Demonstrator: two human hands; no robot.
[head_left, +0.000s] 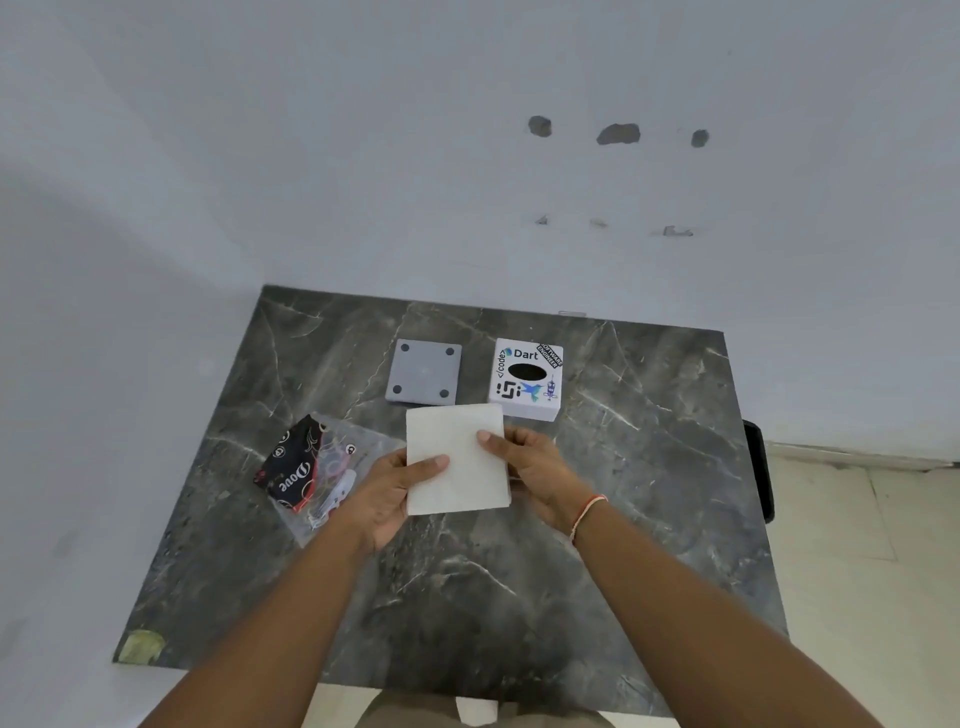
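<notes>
A square stack of white tissue paper (457, 447) is held above the dark marble table (467, 571) by both hands. My left hand (389, 488) grips its left edge, thumb lying across the top. My right hand (530, 467) holds the right edge, thumb on top and fingers underneath. Just behind the stack sits a white tissue box (527, 382) covered in stickers, with a dark oval slot in its top. To its left lies a grey square lid (423, 371) with a dark dot at each corner.
A clear plastic bag (317, 467) with a black and red printed wrapper and small items lies at the left of the table. White walls close the back and left. A dark chair edge (761, 467) shows past the table's right side.
</notes>
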